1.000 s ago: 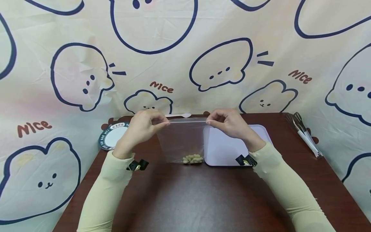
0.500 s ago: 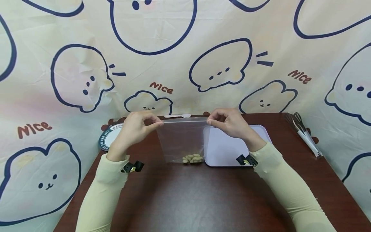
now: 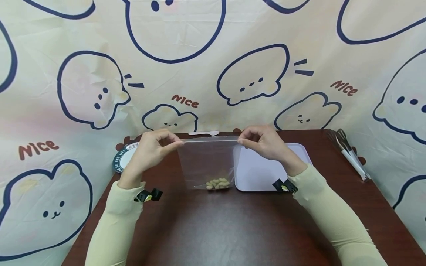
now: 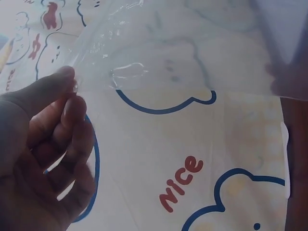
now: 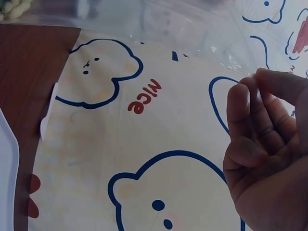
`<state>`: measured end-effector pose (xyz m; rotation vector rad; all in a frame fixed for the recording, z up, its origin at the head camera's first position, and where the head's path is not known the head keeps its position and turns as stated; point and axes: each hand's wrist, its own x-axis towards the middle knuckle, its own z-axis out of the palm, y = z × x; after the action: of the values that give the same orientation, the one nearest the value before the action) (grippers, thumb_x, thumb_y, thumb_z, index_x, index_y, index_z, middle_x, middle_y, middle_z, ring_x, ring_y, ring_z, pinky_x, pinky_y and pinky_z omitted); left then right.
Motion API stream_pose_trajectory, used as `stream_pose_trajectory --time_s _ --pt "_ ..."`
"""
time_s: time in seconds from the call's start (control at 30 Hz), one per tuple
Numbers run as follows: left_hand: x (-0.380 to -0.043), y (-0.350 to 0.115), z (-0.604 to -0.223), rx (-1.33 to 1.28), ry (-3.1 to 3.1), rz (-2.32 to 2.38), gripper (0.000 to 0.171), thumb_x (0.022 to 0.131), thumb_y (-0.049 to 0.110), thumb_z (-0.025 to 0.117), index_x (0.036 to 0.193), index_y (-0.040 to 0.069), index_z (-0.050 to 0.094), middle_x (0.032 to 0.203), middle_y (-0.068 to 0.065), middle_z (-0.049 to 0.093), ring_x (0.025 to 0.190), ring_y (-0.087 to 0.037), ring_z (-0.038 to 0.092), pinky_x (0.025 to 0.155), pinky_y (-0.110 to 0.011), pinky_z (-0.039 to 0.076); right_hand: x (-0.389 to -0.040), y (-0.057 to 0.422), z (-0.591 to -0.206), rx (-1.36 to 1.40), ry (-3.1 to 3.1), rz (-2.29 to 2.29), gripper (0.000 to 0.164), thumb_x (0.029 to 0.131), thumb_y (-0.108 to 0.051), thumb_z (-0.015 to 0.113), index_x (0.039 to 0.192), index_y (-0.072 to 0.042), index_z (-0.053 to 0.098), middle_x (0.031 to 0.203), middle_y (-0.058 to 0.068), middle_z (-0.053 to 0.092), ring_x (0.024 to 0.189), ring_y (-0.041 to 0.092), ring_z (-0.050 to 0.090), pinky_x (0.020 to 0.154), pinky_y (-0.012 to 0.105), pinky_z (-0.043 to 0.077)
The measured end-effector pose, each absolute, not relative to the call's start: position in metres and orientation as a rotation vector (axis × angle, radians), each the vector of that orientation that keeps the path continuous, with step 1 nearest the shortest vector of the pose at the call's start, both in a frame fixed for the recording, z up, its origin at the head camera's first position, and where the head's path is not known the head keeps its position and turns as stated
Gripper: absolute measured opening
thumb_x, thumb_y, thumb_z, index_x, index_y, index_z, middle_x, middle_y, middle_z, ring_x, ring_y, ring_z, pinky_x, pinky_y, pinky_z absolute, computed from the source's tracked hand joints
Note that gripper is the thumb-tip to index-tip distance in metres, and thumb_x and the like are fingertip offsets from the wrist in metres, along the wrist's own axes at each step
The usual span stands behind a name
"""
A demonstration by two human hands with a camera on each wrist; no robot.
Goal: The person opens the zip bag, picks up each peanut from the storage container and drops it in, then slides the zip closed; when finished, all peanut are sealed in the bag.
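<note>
A clear zip-top plastic bag [image 3: 208, 159] hangs upright between the two hands, its top edge stretched level. Several peanuts in their shells [image 3: 217, 183] lie in its lower right corner. The left hand [image 3: 154, 149] pinches the bag's upper left corner between thumb and index finger; the left wrist view shows that fingertip pinch on the clear film [image 4: 130, 57]. At the upper right corner, the right hand [image 3: 263, 142] pinches the edge likewise, its other fingers curled. In the right wrist view, peanuts [image 5: 17, 9] show through the film at the top left.
A white tray [image 3: 259, 173] lies behind the right hand. To the left, a plate with a dark green rim [image 3: 118, 162] is partly covered by the left hand. A white spoon [image 3: 208, 133] lies at the table's back edge, and a whisk and other utensils [image 3: 352, 157] lie at the right.
The left hand has slid left along the bag's top edge to its corner, then slightly lower. The peanuts have shifted a little left and down. The right hand has barely moved.
</note>
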<state>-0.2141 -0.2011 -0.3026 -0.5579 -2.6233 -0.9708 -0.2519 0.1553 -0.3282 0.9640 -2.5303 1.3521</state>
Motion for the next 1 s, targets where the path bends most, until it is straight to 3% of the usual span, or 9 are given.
stream_pose_trajectory --time_s 0.47,0.77,1.0 --pt "-0.191 -0.213 -0.297 -0.726 -2.791 -1.02 0.007 0.092 0.029 0.073 0.089 0.023 0.072 0.086 0.006 0.07 0.079 -0.014 0.06 0.072 -0.026 0.051 -0.228 0.161 -0.325 1.048 -2.595 1.265 0.006 0.094 -0.027 0.07 0.09 -0.024 0.072 0.078 -0.008 0.065 0.064 0.014 0.053 0.054 0.027 0.042" --pt "-0.22 -0.209 -0.326 -0.597 -2.808 -1.213 0.017 0.099 0.031 0.063 0.104 0.015 0.066 0.093 -0.005 0.071 0.084 -0.022 0.066 0.074 -0.029 0.055 -0.245 0.155 -0.342 0.946 -2.7 1.357 0.008 0.094 -0.03 0.07 0.092 -0.023 0.07 0.08 -0.002 0.065 0.072 0.018 0.062 0.059 0.03 0.045" --pt "-0.239 -0.199 -0.351 -0.478 -2.72 -1.366 0.021 0.102 0.028 0.058 0.111 0.01 0.061 0.095 -0.012 0.072 0.084 -0.021 0.071 0.071 -0.026 0.056 -0.261 0.151 -0.365 0.846 -2.759 1.43 0.011 0.093 -0.03 0.071 0.097 -0.02 0.07 0.088 0.002 0.067 0.074 0.028 0.068 0.063 0.034 0.048"
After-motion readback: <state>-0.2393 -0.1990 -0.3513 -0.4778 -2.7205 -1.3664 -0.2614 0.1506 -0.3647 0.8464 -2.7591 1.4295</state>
